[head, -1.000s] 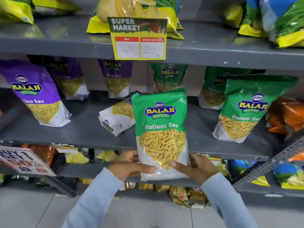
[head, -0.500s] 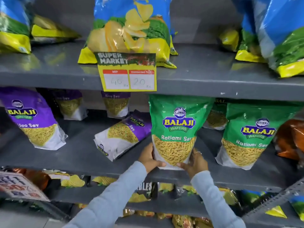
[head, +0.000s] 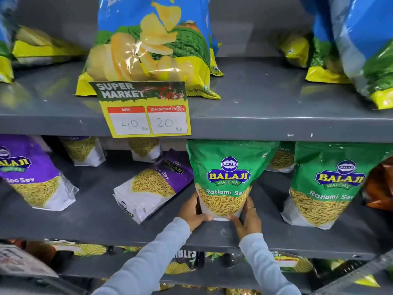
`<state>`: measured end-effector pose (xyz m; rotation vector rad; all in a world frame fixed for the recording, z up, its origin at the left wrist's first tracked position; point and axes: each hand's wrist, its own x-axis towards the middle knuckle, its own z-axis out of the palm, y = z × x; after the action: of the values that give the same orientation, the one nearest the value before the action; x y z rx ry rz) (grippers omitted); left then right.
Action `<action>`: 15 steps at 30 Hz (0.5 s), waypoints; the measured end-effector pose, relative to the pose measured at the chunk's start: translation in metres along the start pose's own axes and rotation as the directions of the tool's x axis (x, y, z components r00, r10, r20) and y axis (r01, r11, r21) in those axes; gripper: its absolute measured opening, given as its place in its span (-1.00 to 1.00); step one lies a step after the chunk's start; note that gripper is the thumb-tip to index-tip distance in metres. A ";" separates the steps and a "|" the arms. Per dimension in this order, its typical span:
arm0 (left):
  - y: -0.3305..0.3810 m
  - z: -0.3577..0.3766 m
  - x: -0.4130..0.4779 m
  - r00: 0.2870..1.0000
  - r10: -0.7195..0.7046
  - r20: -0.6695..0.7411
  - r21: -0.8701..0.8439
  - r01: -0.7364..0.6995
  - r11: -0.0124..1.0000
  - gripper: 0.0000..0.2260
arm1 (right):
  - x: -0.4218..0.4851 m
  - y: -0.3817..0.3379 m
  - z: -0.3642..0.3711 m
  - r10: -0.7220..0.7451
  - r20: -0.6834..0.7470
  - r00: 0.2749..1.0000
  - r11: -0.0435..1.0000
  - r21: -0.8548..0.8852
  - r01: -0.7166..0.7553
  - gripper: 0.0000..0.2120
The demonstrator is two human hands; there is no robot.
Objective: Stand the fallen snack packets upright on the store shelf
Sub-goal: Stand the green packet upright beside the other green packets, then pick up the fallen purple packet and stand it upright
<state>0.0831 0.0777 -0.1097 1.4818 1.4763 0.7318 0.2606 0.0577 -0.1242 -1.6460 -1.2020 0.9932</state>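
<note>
**Green packet upright on the middle shelf**

The green Ratlami Sev packet (head: 228, 179) stands tall near the middle shelf (head: 276, 233) front edge. The left hand (head: 192, 212) and right hand (head: 247, 220) both clasp its bottom corners, fingers curled against the white base.

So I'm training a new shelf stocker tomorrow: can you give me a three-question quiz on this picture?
1. True or false: both hands hold the green Ratlami Sev plastic packet at its base.
2. Which packet lies fallen? A. the purple-and-white Aloo Sev plastic packet B. the blue-and-yellow potato chips bag
3. What discounted price does the yellow paper price tag show?

Key: 1 true: left hand, right hand. 2 A. 3 20.
</note>
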 end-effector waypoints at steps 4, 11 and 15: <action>0.011 -0.040 -0.011 0.952 0.295 -0.082 0.302 -0.259 0.917 -0.41 | -0.027 0.004 0.001 0.009 -0.119 0.993 1.000 -0.012 -0.010 -0.31; -0.003 -0.170 -0.010 0.875 0.041 -0.482 0.503 0.238 0.831 -0.44 | -0.105 0.018 0.059 -0.046 -0.097 0.994 0.999 0.010 0.047 -0.64; -0.013 -0.197 -0.011 0.838 -0.500 -0.220 0.198 0.540 0.818 -0.01 | -0.113 -0.010 0.106 0.002 0.087 0.996 0.996 0.085 -0.010 -0.74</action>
<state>-0.0988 0.1019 -0.0355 1.1195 2.0486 0.3322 0.1335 -0.0307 -0.1361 -1.5541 -1.1958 1.1152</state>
